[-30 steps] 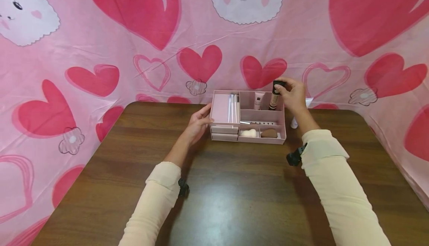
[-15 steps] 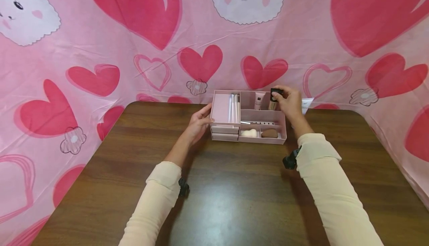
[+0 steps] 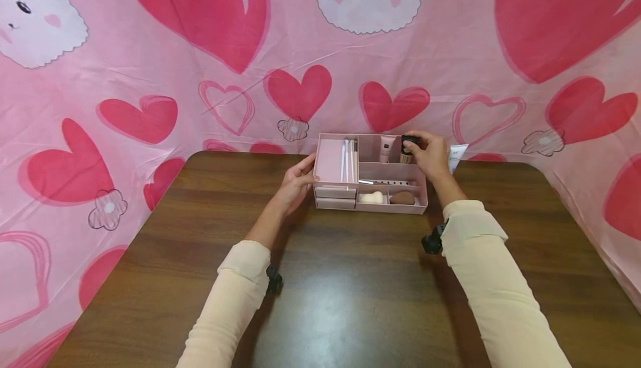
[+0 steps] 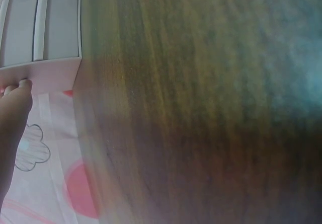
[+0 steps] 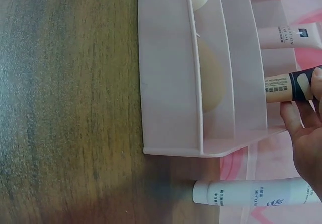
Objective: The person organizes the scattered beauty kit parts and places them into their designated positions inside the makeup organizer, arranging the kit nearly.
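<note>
A pink makeup organizer stands at the back of the table. My left hand touches its left side with outstretched fingers and the thumb near the front corner; the left wrist view shows the fingertips against that wall. My right hand pinches the black cap of a beige foundation bottle, which stands inside the back right compartment, its lower end hidden by the divider. To its left in that compartment stands a pink cream tube. A white tube stands on its cap outside the organizer, right of it, partly behind my right hand.
Several slim brushes lie in the upper left tray above two drawers. The middle compartment holds a silvery stick. Front compartments hold a cream sponge and a brown sponge. A pink heart-patterned cloth hangs behind the table.
My right hand has lowered the foundation bottle and moved slightly left, so the bottle sits deeper in the back compartment. My left hand stays at the organizer's side.
</note>
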### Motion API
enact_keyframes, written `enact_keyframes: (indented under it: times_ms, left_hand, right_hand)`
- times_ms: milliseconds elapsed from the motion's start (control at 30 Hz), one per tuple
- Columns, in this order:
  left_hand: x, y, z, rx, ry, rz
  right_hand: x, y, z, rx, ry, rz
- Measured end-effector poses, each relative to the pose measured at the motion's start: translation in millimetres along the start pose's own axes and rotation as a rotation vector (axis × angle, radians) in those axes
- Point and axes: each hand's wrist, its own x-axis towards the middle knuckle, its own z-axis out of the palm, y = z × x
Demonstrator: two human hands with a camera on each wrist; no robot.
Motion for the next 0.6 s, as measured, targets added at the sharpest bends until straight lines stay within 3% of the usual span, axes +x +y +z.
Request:
enact_keyframes:
  times_ms: [367,600]
  left_hand:
    - [1.8,-1.2,-0.3,-0.002,-0.003,-0.005]
    - [1.3,-1.1,-0.2,-0.012,-0.002,0.002]
  right_hand:
    - [-1.3,-4.4,-1.2,0.026,-0.043,0.017]
    - [-0.5,-4.9,-0.7,0.014,-0.019,0.034]
